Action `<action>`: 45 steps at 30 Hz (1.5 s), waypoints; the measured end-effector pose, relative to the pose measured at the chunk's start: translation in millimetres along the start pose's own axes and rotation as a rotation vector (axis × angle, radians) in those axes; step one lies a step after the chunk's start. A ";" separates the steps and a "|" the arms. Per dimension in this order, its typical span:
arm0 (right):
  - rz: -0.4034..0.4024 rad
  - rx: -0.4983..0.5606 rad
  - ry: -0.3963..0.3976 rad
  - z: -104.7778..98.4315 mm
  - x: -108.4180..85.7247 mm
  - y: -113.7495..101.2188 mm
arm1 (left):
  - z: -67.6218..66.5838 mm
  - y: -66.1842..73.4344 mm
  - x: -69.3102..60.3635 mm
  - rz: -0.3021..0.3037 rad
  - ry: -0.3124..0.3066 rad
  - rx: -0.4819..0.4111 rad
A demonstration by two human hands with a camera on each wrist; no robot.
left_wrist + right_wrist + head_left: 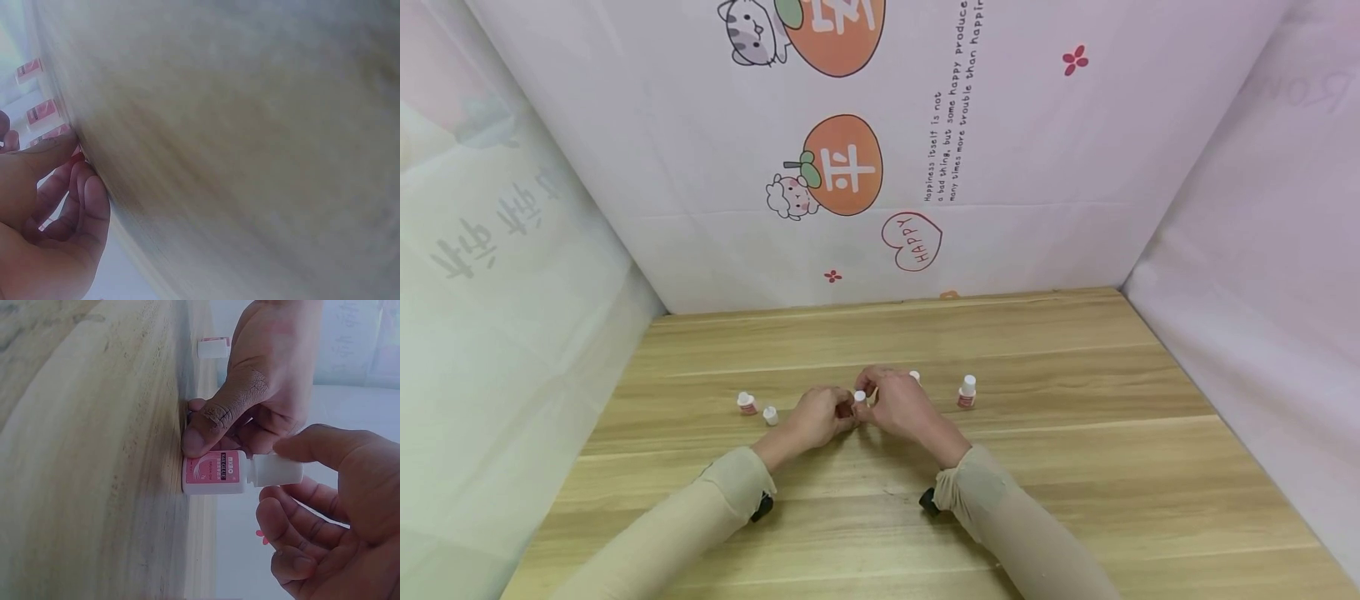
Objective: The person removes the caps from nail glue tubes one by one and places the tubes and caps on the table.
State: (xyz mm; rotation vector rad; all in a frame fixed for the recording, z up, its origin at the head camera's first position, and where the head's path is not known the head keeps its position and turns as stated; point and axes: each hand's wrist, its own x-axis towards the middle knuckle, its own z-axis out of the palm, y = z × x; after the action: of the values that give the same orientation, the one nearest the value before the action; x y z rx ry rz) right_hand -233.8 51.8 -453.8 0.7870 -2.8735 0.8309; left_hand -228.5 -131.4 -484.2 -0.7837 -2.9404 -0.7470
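Observation:
A small white bottle with a pink label (215, 472) stands upright on the table, its white cap (278, 470) on its neck. The right hand (344, 500) pinches that cap between thumb and fingers. Low on the bottle, the left hand (269, 381) holds the base, its thumb against the label's edge. In the head view both hands meet at this bottle, left hand (820, 415) and right hand (906, 404) around the white cap (861, 397). The left wrist view shows the left hand (50, 244) with curled fingers; the held bottle is mostly hidden there.
Left of the hands are a small bottle (747, 405) and a loose white cap (771, 415). Another bottle (967, 392) stands to the right, and a white cap top (914, 376) shows behind the right hand. Printed cloth (1000, 167) hangs around the wooden table (865, 533).

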 end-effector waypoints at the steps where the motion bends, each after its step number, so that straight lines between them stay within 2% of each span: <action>1: -0.001 -0.006 0.001 0.0 0.0 -0.1 | 0.0 -0.2 -0.2 0.001 0.000 -0.002; 13: -0.014 -0.033 0.015 -1.3 -0.1 -1.7 | 0.3 -0.4 0.6 0.002 -0.008 0.012; 20: 0.015 -0.007 0.005 -0.8 -0.2 -1.1 | 0.2 0.0 0.1 -0.006 -0.012 -0.006; 29: -0.026 -0.050 0.022 -1.1 -0.1 -1.8 | 1.0 -0.4 0.8 -0.019 -0.016 -0.016; 45: -0.005 -0.045 -0.007 -3.1 -1.8 -2.6 | 1.4 -0.7 0.6 -0.013 -0.010 0.002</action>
State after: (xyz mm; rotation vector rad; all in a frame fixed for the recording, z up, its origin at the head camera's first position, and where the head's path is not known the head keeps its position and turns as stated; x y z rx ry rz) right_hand -231.3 52.4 -450.1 0.7935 -2.8836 0.7621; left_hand -229.2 -131.0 -485.7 -0.7714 -2.9574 -0.7425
